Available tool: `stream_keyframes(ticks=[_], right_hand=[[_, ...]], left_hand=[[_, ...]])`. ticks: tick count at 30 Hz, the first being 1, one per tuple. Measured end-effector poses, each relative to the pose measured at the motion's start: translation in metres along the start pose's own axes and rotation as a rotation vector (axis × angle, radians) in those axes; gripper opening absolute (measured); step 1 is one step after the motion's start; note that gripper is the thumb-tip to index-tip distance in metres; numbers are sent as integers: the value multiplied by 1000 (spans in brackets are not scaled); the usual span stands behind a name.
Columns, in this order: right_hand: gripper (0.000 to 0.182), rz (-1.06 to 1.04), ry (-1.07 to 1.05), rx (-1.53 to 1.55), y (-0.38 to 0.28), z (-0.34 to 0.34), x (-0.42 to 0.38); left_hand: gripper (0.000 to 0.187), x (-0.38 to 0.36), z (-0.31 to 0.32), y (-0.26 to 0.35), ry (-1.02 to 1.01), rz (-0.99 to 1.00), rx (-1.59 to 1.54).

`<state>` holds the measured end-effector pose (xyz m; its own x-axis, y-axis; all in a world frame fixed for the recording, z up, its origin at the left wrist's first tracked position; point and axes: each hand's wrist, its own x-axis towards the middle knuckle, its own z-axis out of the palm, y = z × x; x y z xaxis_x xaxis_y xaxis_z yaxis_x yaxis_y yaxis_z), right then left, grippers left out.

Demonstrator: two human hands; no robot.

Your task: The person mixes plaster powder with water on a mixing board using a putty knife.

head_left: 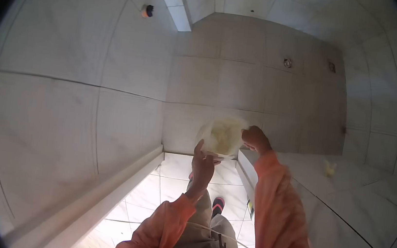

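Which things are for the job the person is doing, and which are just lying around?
Seem part of the job:
- left hand and right hand, both at the container
- pale container
- yellowish contents

Seem to be just there:
- small yellowish thing on the ledge at right
- dark and orange thing at upper left, too small to name

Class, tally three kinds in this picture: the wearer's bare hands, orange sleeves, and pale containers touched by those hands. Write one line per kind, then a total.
Left hand and right hand: 2
Left sleeve and right sleeve: 2
Container: 1
Total: 5
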<state>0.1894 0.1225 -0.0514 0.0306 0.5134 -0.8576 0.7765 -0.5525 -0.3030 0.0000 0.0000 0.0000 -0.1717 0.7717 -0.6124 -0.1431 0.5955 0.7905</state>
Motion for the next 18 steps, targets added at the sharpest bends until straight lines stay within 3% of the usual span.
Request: stream_keyframes(ticks=[2, 3, 5, 6, 11, 17, 18], right_hand=[[38, -177, 142, -232, -19, -26, -14], [38, -272, 241, -338, -32, -43, -29], [38, -371, 236, -341, -37, 40, -73], [37, -393, 234, -300, -54, 69, -116], [37, -538, 330, -416, -68, 82, -231], [37, -878, 382, -402, -20, 148, -399], [37, -866, 316, -396, -10, 157, -432]], left_hand=[[59, 5, 12, 1, 10, -66, -212], [57, -6, 13, 28, -6, 55, -275], [55, -51, -28, -4, 11, 84, -362], [55, -105, -83, 6, 141, 120, -278], [54, -173, -111, -1, 191, 206, -258], [49, -375, -163, 4, 266, 303, -112], [49, -413, -166, 2, 287, 310, -104]])
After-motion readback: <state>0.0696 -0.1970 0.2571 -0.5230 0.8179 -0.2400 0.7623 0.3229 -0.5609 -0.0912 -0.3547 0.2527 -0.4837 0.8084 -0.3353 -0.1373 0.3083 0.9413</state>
